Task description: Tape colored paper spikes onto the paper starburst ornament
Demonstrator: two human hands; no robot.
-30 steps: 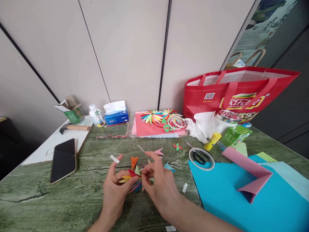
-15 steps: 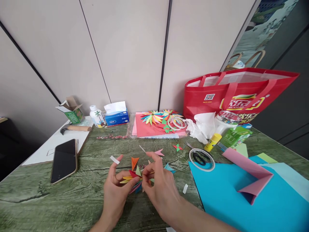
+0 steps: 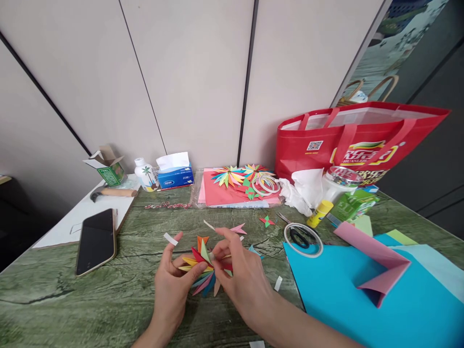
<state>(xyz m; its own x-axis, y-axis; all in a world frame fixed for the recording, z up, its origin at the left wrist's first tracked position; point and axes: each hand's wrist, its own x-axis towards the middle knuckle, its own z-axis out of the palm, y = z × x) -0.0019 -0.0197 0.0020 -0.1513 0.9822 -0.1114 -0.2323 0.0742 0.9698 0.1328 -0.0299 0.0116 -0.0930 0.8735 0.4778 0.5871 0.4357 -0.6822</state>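
Note:
Between my two hands is a many-pointed, multicoloured folded-paper flower [image 3: 208, 281]. My left hand [image 3: 171, 285] pinches its left side between thumb and fingers, and a white strip [image 3: 170, 239] clings to the raised index finger. On the right side, my right hand [image 3: 241, 278] grips the flower near its pale green point, partly hiding it. A thin white strip [image 3: 209, 225] sticks out from the right index finger. Just behind the flower lie an orange folded piece [image 3: 203, 241], a pink folded piece [image 3: 239, 228] and a blue folded piece [image 3: 255, 251].
Blue paper [image 3: 337, 295] with folded pink paper [image 3: 377, 256] covers the right side. Scissors [image 3: 300, 236], a tape roll [image 3: 321, 247] and a glue stick [image 3: 320, 213] lie behind it. A phone [image 3: 96, 241] rests left. Finished paper flowers [image 3: 229, 177] and a red bag [image 3: 311, 154] are at the back.
The paper flower has tilted so more of its points face me. Both hands keep hold and shift slightly; the strip on my right index finger moves a little left.

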